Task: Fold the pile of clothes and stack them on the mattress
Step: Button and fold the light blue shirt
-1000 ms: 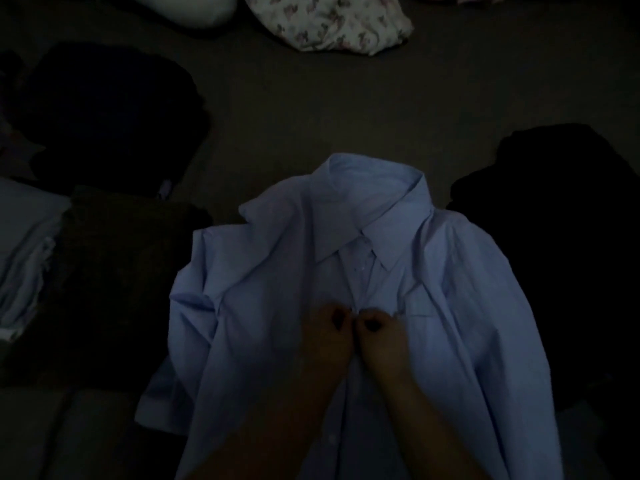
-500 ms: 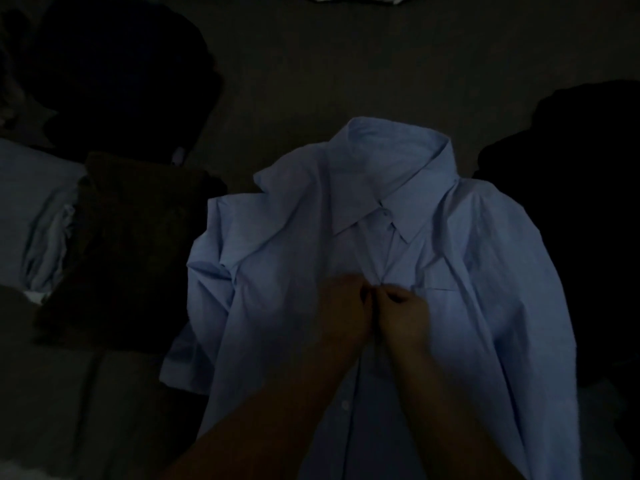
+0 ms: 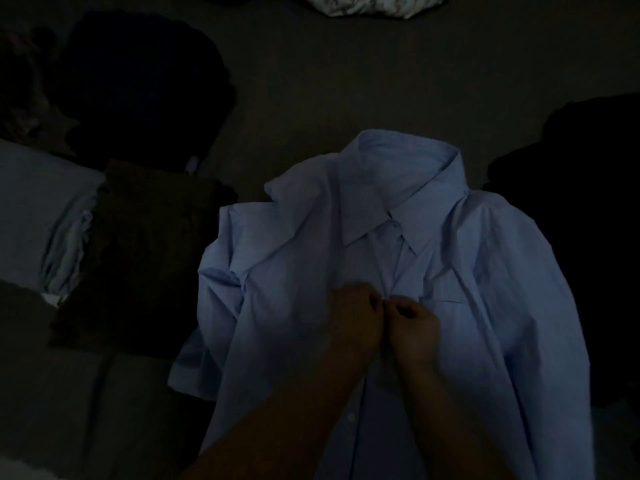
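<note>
A light blue collared shirt [image 3: 287, 306] lies front-up on the dark mattress [image 3: 346, 81], collar away from me. My left hand [image 3: 355, 323] and my right hand [image 3: 414, 325] meet at the shirt's front placket just below the collar. Both pinch the fabric edges there, thumbs and fingertips curled together. A chest pocket shows just right of my right hand. The scene is very dim.
A dark brown folded garment [image 3: 138, 258] lies left of the shirt, with a pale blue folded piece [image 3: 38, 213] beyond it. A black heap [image 3: 138, 88] sits at the far left, another black garment [image 3: 581, 209] at right. A floral cloth [image 3: 370, 5] lies at the top edge.
Both hands stay pinched at the same spot on the placket, with small finger movements. The camera view has shifted slightly, so the floral cloth shows more at the top.
</note>
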Demonstrator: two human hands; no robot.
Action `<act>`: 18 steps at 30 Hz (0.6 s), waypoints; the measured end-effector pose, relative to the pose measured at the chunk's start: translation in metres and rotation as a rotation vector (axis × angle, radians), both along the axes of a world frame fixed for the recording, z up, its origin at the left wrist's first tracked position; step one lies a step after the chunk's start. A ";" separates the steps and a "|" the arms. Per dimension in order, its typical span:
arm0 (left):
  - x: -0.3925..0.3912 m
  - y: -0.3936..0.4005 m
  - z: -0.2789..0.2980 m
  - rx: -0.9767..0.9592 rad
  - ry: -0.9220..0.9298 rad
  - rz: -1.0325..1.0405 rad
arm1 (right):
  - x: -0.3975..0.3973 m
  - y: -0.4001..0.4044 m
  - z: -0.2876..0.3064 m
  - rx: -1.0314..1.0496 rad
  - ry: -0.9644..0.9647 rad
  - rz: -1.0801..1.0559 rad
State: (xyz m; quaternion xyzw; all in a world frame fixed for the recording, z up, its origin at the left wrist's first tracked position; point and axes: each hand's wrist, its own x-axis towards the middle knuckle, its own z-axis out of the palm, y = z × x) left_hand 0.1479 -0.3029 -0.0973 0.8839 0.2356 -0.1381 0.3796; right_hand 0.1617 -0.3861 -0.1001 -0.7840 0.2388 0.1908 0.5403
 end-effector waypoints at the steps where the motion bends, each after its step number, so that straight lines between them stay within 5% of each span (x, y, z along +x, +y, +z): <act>1: 0.001 0.000 0.002 0.004 0.009 -0.018 | 0.001 0.000 0.000 0.010 0.010 -0.008; 14: 0.005 -0.002 0.003 0.093 0.028 -0.133 | 0.010 -0.006 0.005 0.126 0.178 -0.093; 18: 0.008 -0.003 0.000 -0.035 -0.017 -0.056 | 0.013 -0.004 0.007 0.130 0.205 -0.067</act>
